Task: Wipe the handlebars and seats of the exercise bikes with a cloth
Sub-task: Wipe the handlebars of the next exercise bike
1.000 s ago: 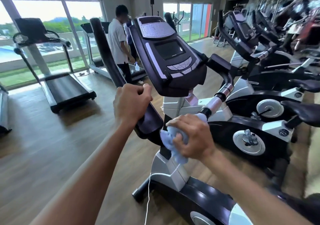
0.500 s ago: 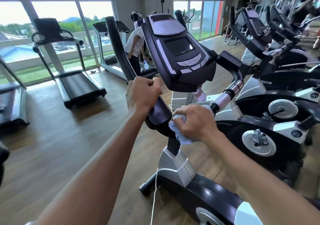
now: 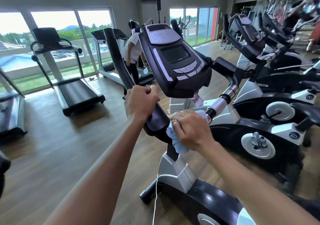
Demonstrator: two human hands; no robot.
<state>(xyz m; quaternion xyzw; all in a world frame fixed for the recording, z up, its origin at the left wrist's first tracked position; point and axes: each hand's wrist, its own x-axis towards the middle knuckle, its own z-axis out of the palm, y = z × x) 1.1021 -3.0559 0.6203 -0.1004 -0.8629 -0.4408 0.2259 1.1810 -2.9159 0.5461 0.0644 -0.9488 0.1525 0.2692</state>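
In the middle of the frame, the cloth [image 3: 176,138] is bunched on the handlebar [image 3: 155,119] of the nearest bike [image 3: 199,200], just below the console [image 3: 174,58]. The right hand [image 3: 192,129] presses it there with fingers curled over it, its grip clamped on the cloth. The left hand [image 3: 140,102] is wrapped tight around the left bar, probably to steady the bike. To wipe well, I think the cloth should go fully around the bar and slide toward the silver sleeve [image 3: 219,104] at the right. No seat is clearly visible here.

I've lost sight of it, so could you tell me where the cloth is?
In the head view, the light blue cloth is bunched under the right hand on the bike's handlebar, just right of the left hand.
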